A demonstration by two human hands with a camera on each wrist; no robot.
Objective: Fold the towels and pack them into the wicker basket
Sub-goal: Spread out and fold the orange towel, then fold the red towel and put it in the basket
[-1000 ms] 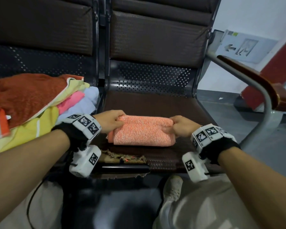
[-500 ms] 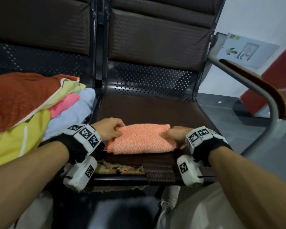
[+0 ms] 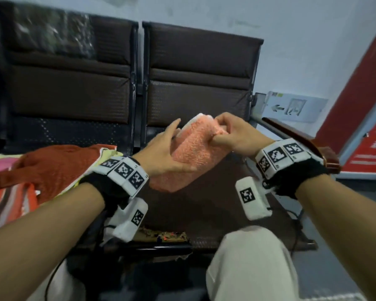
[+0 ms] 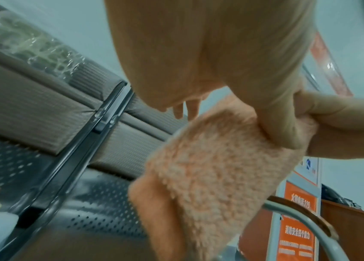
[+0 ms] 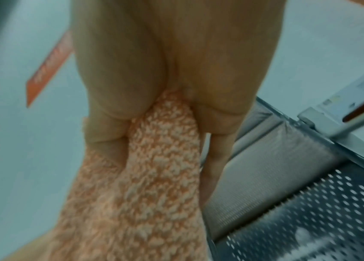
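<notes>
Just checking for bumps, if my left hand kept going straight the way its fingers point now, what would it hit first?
Probably the chair backrest. The left hand holds the folded orange towel above the seat, fingers pointing forward and up toward it; nothing else shows between them, though depth is unclear.

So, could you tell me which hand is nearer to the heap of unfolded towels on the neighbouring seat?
Left. The left hand is just right of the towel heap; the right hand is farther right, beyond the folded orange towel.
</notes>
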